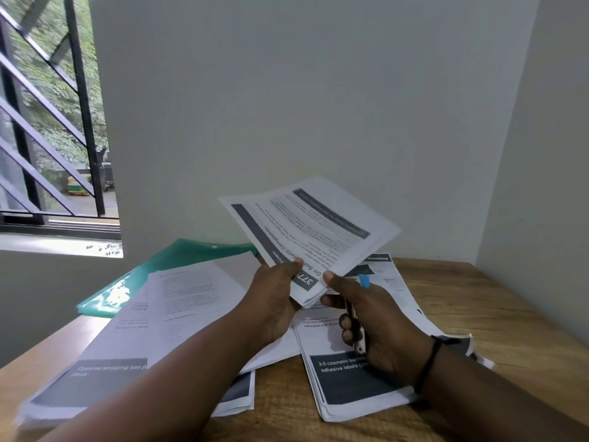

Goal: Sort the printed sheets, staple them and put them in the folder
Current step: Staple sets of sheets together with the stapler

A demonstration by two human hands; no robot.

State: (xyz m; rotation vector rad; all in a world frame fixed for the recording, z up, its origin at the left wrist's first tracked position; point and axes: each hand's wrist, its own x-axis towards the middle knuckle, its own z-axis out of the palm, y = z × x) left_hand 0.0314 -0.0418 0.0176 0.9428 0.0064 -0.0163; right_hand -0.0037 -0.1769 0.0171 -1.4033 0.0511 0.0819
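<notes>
White printed sheets (pixel 314 237) lifted over wooden desk (pixel 478 301), both my thumbs pinching the near corner. Left hand (pixel 274 301) grips sheets only; right hand (pixel 376 320) also curls round a stapler (pixel 358 333). Green folder (pixel 153 269) lies behind loose papers (pixel 178 307).

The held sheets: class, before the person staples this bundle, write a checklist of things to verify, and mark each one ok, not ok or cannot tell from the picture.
1. Held sheets gripped by both hands: ok; left hand and right hand both pinch the near corner.
2. Stapler ready: ok; it sits in the right hand.
3. Edges squared: not ok; the sheets fan apart at the far end.
4. Pages in order: cannot tell; the print is blurred.
5. Green folder reachable: not ok; loose sheets lie over it.
6. Staples loaded: cannot tell.
</notes>
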